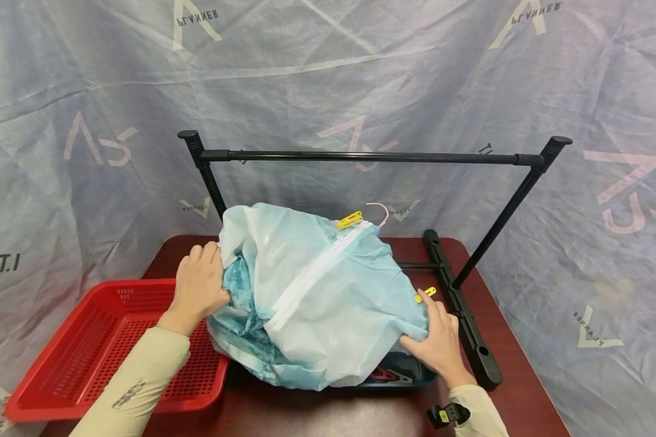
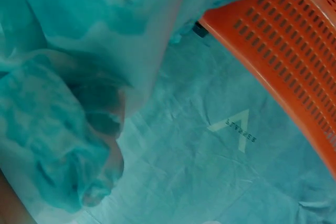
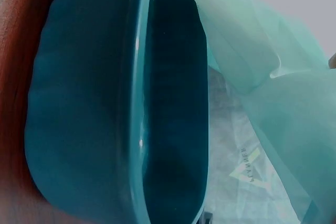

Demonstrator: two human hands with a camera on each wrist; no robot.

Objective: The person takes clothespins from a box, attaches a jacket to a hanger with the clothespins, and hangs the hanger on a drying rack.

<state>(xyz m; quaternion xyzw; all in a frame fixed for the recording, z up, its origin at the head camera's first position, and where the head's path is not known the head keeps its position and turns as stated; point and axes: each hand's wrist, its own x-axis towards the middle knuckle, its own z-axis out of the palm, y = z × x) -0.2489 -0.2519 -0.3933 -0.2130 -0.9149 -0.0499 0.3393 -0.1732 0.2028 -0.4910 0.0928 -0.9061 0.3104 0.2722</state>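
Note:
A thin light blue and white zip jacket (image 1: 339, 291) hangs bunched over the table, a darker blue mottled lining showing on its left. The hook of a pink hanger (image 1: 381, 212) sticks out at its top. One yellow clip (image 1: 351, 220) sits by the collar and another yellow clip (image 1: 426, 295) at the right edge. My left hand (image 1: 199, 282) grips the jacket's left side, thumb in front. With thumb and fingers, my right hand (image 1: 438, 334) holds the right edge, the index fingertip at the clip. Blue fabric (image 2: 94, 24) fills much of the left wrist view.
On the left stands a red perforated basket (image 1: 109, 340). A dark blue bin (image 3: 79, 108) with clips inside is partly under the jacket. Behind it rises a black rack with a horizontal bar (image 1: 361, 156); its right foot (image 1: 464, 315) lies along the table (image 1: 516, 376).

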